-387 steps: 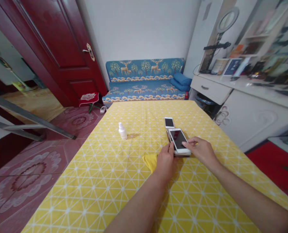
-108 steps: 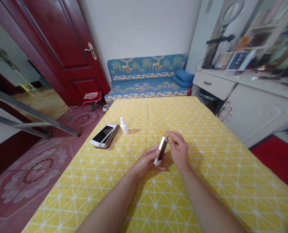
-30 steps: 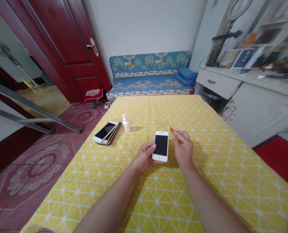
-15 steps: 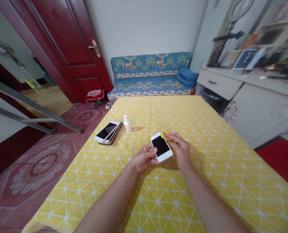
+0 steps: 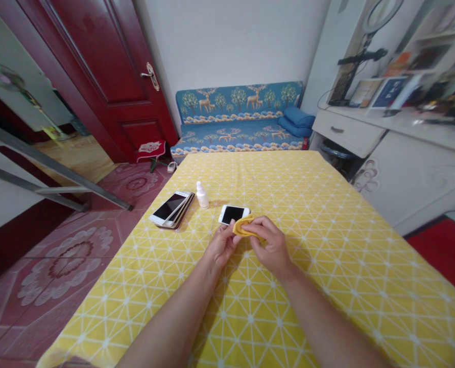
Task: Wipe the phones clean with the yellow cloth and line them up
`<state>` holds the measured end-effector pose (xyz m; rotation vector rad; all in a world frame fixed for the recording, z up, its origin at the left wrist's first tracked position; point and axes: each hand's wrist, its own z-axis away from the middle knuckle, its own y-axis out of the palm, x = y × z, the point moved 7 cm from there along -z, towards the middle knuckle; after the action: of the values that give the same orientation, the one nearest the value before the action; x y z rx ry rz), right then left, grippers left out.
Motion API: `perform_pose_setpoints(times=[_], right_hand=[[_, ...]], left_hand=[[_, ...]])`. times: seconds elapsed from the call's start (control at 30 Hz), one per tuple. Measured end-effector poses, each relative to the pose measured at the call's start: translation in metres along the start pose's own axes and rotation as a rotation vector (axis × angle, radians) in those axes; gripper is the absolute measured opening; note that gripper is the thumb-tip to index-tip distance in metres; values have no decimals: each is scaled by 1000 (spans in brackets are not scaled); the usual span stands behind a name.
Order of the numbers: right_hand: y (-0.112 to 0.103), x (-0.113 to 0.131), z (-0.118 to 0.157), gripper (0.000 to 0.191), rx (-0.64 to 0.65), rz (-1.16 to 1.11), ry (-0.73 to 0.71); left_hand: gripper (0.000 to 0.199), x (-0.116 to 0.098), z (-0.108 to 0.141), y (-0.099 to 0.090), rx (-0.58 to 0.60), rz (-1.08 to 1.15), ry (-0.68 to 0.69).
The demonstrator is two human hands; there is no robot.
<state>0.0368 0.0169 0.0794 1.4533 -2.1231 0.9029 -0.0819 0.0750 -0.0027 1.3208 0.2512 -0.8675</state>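
Room contents, largest first: a dark red door (image 5: 97,76) stood ajar at the left, and a blue sofa (image 5: 238,117) with a deer and tree pattern stood against the far wall. A white cabinet (image 5: 414,189) ran along the right, with a ring light (image 5: 382,18) above it, its shelf items too blurred and cut off at the frame edge to list. A table under a yellow tablecloth (image 5: 327,194) filled the foreground, patterned in a white triangular lattice. On it, at the far left, lay a phone stack (image 5: 170,209) of overlapping handsets, top screen facing up and lower units mostly hidden, set aside from the working area. Just beyond it stood a small white bottle (image 5: 201,196), upright, its label unreadable. A single white phone (image 5: 233,214) lay screen up, just beyond the hands and apparently left there to free them; whether the left fingers touched its near edge could not be told. A small yellow cloth (image 5: 243,226) was held between the left hand (image 5: 221,245) and the right hand (image 5: 271,245). The right fingers were pinched together on it, and the left fingers curled against its other end, apparently gathering it. Much of the cloth was hidden by the fingers, and its colour nearly matched the tablecloth.
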Motion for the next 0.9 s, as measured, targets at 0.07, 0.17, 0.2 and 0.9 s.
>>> perform_pose_setpoints(times=[0.07, 0.17, 0.2, 0.9], right_hand=[[6, 1, 1, 38, 54, -10, 6], [2, -7, 2, 27, 43, -108, 92], [-3, -13, 2, 24, -9, -156, 149], [29, 3, 9, 29, 168, 65, -28]], left_hand=[[20, -1, 0, 1, 22, -6, 1], [29, -5, 3, 3, 69, -53, 17], [30, -6, 4, 4, 82, -71, 26], [47, 12, 6, 15, 188, 62, -149]])
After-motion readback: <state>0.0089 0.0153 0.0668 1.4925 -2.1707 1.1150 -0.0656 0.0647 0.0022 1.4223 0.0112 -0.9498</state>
